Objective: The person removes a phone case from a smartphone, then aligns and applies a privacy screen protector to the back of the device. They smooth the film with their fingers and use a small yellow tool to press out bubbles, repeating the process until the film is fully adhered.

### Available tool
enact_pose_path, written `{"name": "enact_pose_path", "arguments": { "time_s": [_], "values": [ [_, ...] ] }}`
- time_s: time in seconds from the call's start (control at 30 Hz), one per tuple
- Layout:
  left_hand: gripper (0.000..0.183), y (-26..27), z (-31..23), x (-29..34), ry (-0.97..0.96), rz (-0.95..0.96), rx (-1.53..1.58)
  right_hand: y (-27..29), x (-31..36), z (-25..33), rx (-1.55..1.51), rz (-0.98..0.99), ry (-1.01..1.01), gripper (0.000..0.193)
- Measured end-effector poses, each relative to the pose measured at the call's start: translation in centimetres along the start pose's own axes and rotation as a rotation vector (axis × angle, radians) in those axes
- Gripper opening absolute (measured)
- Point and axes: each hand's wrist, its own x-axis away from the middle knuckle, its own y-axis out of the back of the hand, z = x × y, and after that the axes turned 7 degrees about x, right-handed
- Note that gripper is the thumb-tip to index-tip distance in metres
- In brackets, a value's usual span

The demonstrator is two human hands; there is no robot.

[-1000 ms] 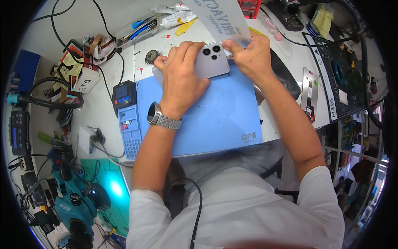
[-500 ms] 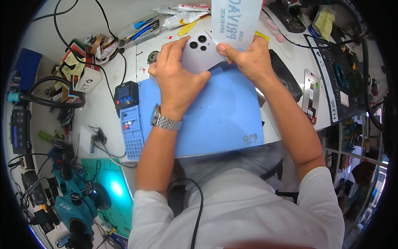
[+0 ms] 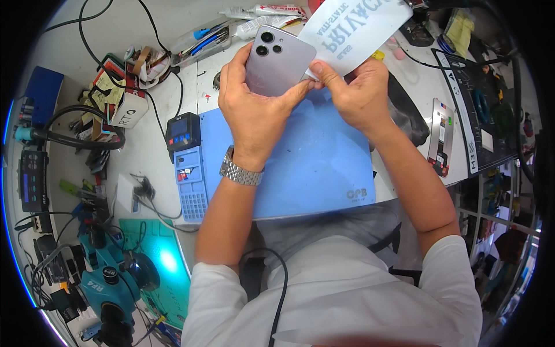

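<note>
My left hand is closed around a lilac smartphone, gripping it by its edges. Its back, with a cluster of three camera lenses, faces me, and the screen side is hidden. Between the thumb and fingers of my right hand is the lower corner of a white, slightly see-through printed sheet. The sheet bends up and away to the right, its lower left end reaching the phone's right edge. Both thumbs nearly meet there, above the far part of a blue work mat.
Left of the mat stand a small black device with a screen and a blue parts tray. Tubes and pens lie at the back. A black pouch and a metal ruler-like strip lie right; a teal microscope stands lower left.
The sheet has swung from upright to leaning right. The phone has turned slightly and come farther into view, with more of its back showing. Both hands keep their hold.
</note>
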Motion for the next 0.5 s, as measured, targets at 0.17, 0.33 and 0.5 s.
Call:
{"name": "enact_pose_path", "arguments": {
  "time_s": [0.17,0.33,0.5],
  "values": [
    [0.087,0.8,-0.7,0.0,-0.051,0.108,-0.115,0.0,-0.2,-0.3,0.013,0.042,-0.113,0.019],
    [0.091,0.6,-0.7,-0.1,-0.058,0.108,-0.159,0.0,-0.9,-0.6,-0.064,-0.161,-0.056,0.015],
    [0.086,0.1,-0.7,0.0,-0.070,0.113,-0.152,-0.3,-0.1,-0.6,0.084,-0.116,-0.027,0.014]
  ]
}}
